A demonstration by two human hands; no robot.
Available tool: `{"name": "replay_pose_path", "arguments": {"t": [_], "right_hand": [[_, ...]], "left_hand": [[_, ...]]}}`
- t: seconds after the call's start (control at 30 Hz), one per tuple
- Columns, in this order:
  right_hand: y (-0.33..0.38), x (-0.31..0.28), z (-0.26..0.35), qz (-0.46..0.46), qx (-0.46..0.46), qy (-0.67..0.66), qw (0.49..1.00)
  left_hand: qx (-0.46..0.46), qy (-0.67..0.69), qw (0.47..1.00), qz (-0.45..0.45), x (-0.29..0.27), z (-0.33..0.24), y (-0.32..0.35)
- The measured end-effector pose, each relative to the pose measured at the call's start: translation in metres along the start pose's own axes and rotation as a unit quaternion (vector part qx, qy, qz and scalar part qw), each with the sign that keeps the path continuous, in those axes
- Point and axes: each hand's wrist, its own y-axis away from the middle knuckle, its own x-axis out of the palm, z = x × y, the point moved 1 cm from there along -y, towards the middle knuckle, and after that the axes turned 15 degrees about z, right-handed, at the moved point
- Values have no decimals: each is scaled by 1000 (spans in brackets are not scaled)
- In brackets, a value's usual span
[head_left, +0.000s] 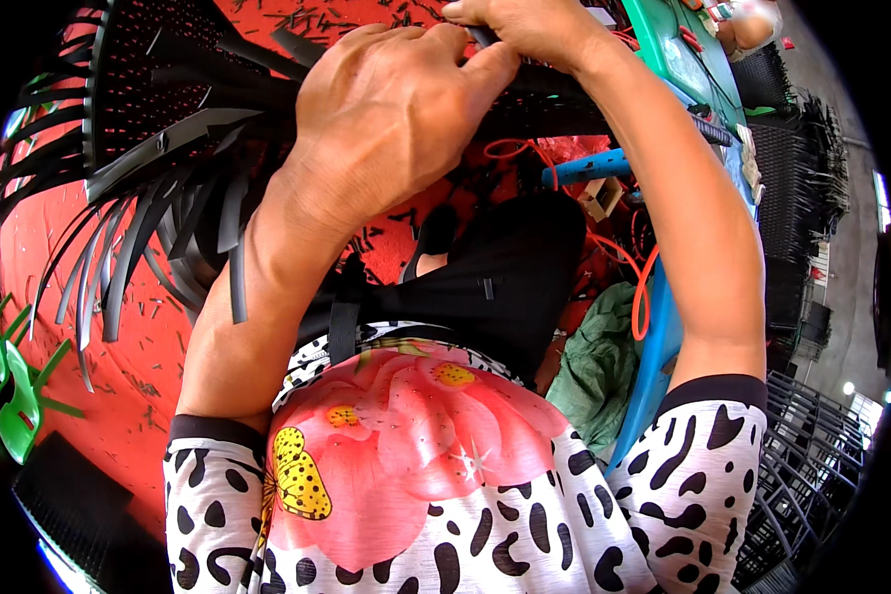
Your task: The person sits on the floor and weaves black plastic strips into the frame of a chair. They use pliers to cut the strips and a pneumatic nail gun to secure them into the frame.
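A black woven piece of flat plastic strips spreads at the upper left, its long loose ends hanging over my left forearm. Near the top edge, my left hand is closed, thumb and forefinger pinching a black strip of the weave. Close beside it, my right hand is also closed at the same strip; its fingertips are partly cut off by the picture's upper edge. More of the dark weave runs behind and below both hands, partly hidden by them.
Black strip scraps litter the red floor covering. To the right are a blue-handled tool, a red cord, a green cloth and a green tray. Black woven stacks and a black rack stand farther right.
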Motion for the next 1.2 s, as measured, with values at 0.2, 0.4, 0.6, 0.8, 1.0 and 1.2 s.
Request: {"name": "replay_pose_path", "arguments": {"t": [0.2,0.4,0.6,0.8,1.0,1.2], "right_hand": [[16,-6,19,17,-2,-59,998],[26,-11,-6,105,-185,-32,976],[37,-12,5,70,-133,139,979],[36,-12,10,55,-100,3,993],[23,-6,-6,101,-63,-157,980],[19,-7,-11,193,-72,-111,972]], "left_hand": [[2,26,1000,9,0,4,0],[2,35,999,38,-6,1,0],[16,46,998,41,-6,2,1],[54,98,992,51,-10,8,1],[53,86,994,50,-11,6,1],[43,93,992,69,-13,6,0]]}}
